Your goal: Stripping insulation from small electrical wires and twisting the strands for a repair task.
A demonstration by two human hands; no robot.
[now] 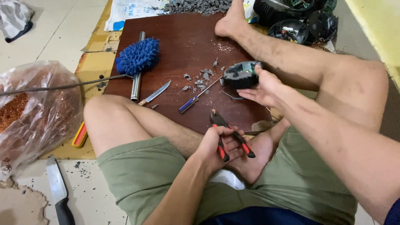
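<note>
- Nearest, the left hand (218, 143) is wrapped round the red-and-black handles of a pair of pliers (230, 137) — its grip is closed on them, with the nose pointing away over the board.
- A little further out, the right hand (262, 89) has its fingers curled behind a dark round casing (241, 74), holding it tilted on edge just above the brown wooden board (183, 54).
- A blue-handled screwdriver (198, 98) lies on the board with its tip towards the casing; a small knife (155, 93) rests just left of it.
- Grey broken chips (200, 79) are scattered between them — the casing looks partway through being taken apart, I'd say.
- Further left, a blue fluffy duster (138, 56) lies across a metal tube (136, 81).
- Farthest off, more dark casings (300, 21) sit heaped beyond the board.
</note>
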